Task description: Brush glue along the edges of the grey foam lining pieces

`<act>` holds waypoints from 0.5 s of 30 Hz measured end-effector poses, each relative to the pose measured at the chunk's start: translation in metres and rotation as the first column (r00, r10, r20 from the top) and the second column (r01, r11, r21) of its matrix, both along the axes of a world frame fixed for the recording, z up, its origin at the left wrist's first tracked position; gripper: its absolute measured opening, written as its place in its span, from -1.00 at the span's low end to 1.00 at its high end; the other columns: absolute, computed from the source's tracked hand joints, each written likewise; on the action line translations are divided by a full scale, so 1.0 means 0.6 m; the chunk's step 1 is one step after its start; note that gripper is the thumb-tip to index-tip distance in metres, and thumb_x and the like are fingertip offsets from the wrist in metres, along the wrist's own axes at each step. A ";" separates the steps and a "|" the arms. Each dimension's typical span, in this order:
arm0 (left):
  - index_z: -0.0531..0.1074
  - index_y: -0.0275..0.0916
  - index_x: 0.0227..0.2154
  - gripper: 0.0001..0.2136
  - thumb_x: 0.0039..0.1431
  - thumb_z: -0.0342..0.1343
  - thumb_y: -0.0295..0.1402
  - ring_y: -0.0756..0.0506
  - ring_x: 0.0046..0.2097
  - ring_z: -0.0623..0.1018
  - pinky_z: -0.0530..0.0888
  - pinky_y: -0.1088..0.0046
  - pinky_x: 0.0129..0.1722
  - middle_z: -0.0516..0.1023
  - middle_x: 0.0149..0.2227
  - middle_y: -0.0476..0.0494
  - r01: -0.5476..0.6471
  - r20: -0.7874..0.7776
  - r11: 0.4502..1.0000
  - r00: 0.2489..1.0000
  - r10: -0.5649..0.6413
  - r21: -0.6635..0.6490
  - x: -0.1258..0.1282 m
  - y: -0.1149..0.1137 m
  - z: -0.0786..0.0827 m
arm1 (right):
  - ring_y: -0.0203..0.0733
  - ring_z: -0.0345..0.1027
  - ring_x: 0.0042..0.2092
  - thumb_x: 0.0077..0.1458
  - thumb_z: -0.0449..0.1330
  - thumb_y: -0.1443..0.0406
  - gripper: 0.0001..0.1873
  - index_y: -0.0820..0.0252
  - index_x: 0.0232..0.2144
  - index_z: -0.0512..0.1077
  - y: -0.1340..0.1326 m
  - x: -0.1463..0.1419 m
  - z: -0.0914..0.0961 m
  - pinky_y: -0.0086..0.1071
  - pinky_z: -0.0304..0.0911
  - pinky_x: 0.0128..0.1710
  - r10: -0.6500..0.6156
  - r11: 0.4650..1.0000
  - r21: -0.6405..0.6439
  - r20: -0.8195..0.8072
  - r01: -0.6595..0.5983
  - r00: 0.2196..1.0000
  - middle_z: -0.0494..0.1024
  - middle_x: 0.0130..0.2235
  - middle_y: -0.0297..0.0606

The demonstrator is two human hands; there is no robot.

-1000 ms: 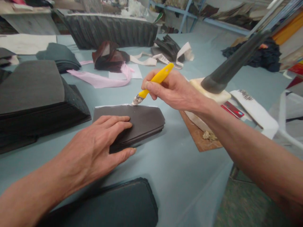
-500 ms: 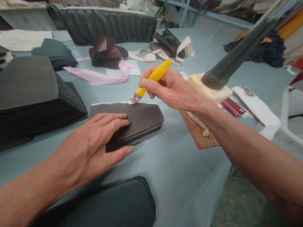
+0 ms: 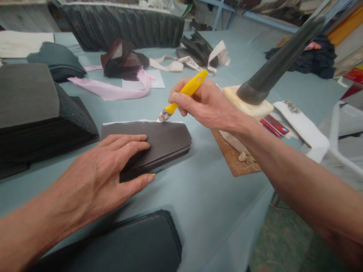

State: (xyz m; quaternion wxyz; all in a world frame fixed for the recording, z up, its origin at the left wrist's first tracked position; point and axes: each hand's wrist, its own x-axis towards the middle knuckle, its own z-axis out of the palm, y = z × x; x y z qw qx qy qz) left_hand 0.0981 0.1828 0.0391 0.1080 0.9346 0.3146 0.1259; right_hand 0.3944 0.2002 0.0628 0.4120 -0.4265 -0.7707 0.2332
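Note:
A yellow-handled brush (image 3: 190, 87) is pinched in my right hand (image 3: 205, 104), its whitish bristles touching the far edge of a stack of dark, flat pieces (image 3: 161, 138). A thin white line of paste or glue runs along that edge. My left hand (image 3: 110, 162) lies on the stack's left part, fingers stretched over the top piece and thumb apart along the near side. Part of the stack is hidden beneath the palm. Close to my left forearm lies another dark stack with rounded corners (image 3: 141, 241).
A tall pile of dark pieces (image 3: 25, 94) stands at left. Behind are a pink strip (image 3: 110, 90), a white lettered tape (image 3: 170, 66) and a long dark pleated bundle (image 3: 124, 28). At right, a black post (image 3: 266, 75) rises from a cream block (image 3: 232, 96) near a brown board (image 3: 232, 162).
The brush has shifted slightly right along the stack's far edge. The whole scene sits a little further left and up as the camera moved. My left hand keeps its place on the stack.

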 end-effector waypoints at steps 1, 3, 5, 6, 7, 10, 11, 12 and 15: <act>0.54 -0.13 0.15 -0.35 0.26 0.11 0.27 -0.40 0.25 0.58 0.52 -0.04 0.35 0.61 0.23 -0.27 -0.001 0.009 1.000 1.000 0.001 -0.005 0.000 0.000 -0.001 | -0.36 0.28 -0.42 0.42 0.20 -0.09 -0.54 0.16 -0.28 0.47 -0.002 0.006 -0.001 -0.42 0.18 -0.39 -0.002 1.000 -0.004 0.004 0.002 1.000 0.46 -0.46 -0.43; 0.54 -0.10 0.14 -0.36 0.25 0.12 0.27 -0.40 0.24 0.59 0.52 -0.05 0.35 0.62 0.22 -0.26 -0.001 0.018 1.000 1.000 0.002 -0.010 0.000 0.000 -0.001 | -0.36 0.28 -0.41 0.42 0.21 -0.08 -0.56 0.16 -0.28 0.46 -0.008 0.017 -0.002 -0.43 0.17 -0.39 -0.007 1.000 -0.009 0.016 0.007 1.000 0.46 -0.45 -0.43; 0.53 -0.10 0.15 -0.36 0.26 0.10 0.28 -0.39 0.24 0.59 0.52 -0.05 0.35 0.61 0.23 -0.25 0.002 0.015 1.000 1.000 -0.002 -0.007 0.001 -0.001 -0.001 | -0.35 0.29 -0.39 0.40 0.23 -0.08 -0.56 0.15 -0.28 0.44 -0.014 0.024 -0.001 -0.43 0.18 -0.38 -0.008 1.000 -0.006 0.019 0.008 1.000 0.46 -0.44 -0.42; 0.53 -0.10 0.15 -0.36 0.27 0.09 0.28 -0.39 0.24 0.59 0.52 -0.05 0.34 0.61 0.24 -0.26 0.004 0.013 1.000 1.000 -0.004 -0.004 0.001 -0.001 0.000 | -0.35 0.29 -0.39 0.40 0.24 -0.09 -0.56 0.15 -0.28 0.44 -0.018 0.026 0.001 -0.43 0.19 -0.37 -0.009 1.000 -0.004 0.015 0.009 1.000 0.46 -0.44 -0.42; 0.53 -0.11 0.15 -0.36 0.27 0.09 0.28 -0.39 0.24 0.59 0.52 -0.05 0.34 0.61 0.24 -0.26 0.006 0.012 1.000 1.000 -0.006 -0.001 0.001 -0.002 0.000 | -0.35 0.29 -0.38 0.39 0.24 -0.10 -0.55 0.15 -0.28 0.44 -0.020 0.027 0.004 -0.42 0.20 -0.37 -0.013 1.000 -0.004 0.010 0.013 1.000 0.45 -0.44 -0.42; 0.53 -0.11 0.15 -0.35 0.26 0.10 0.28 -0.40 0.23 0.59 0.52 -0.04 0.34 0.61 0.23 -0.26 -0.001 0.017 1.000 1.000 0.001 0.004 0.002 -0.002 -0.002 | -0.35 0.26 -0.39 0.37 0.24 -0.15 -0.51 0.14 -0.29 0.44 -0.022 0.018 0.011 -0.40 0.22 -0.37 -0.020 1.000 0.001 -0.032 0.020 0.999 0.42 -0.45 -0.44; 0.53 -0.11 0.15 -0.35 0.25 0.11 0.29 -0.40 0.23 0.59 0.52 -0.04 0.34 0.62 0.22 -0.26 -0.004 0.019 1.000 1.000 0.004 0.005 0.002 -0.001 -0.002 | -0.36 0.24 -0.40 0.36 0.24 -0.15 -0.51 0.14 -0.28 0.44 -0.020 0.011 0.011 -0.40 0.22 -0.37 -0.002 1.000 0.014 -0.058 0.003 0.998 0.41 -0.45 -0.45; 0.53 -0.11 0.15 -0.35 0.24 0.12 0.29 -0.40 0.23 0.59 0.52 -0.04 0.34 0.62 0.21 -0.26 -0.006 0.017 1.000 1.000 0.006 0.005 0.002 0.000 -0.003 | -0.37 0.22 -0.40 0.37 0.24 -0.15 -0.51 0.14 -0.28 0.44 -0.016 0.003 0.011 -0.41 0.22 -0.36 0.024 0.999 0.030 -0.087 -0.021 0.996 0.40 -0.45 -0.47; 0.53 -0.12 0.14 -0.35 0.25 0.12 0.28 -0.40 0.23 0.59 0.52 -0.04 0.33 0.62 0.20 -0.27 -0.008 0.010 1.000 1.000 0.008 0.007 0.001 0.001 -0.003 | -0.41 0.20 -0.38 0.40 0.22 -0.13 -0.52 0.16 -0.24 0.43 -0.003 -0.024 0.006 -0.45 0.23 -0.33 0.097 0.994 0.069 -0.132 -0.089 0.987 0.38 -0.43 -0.50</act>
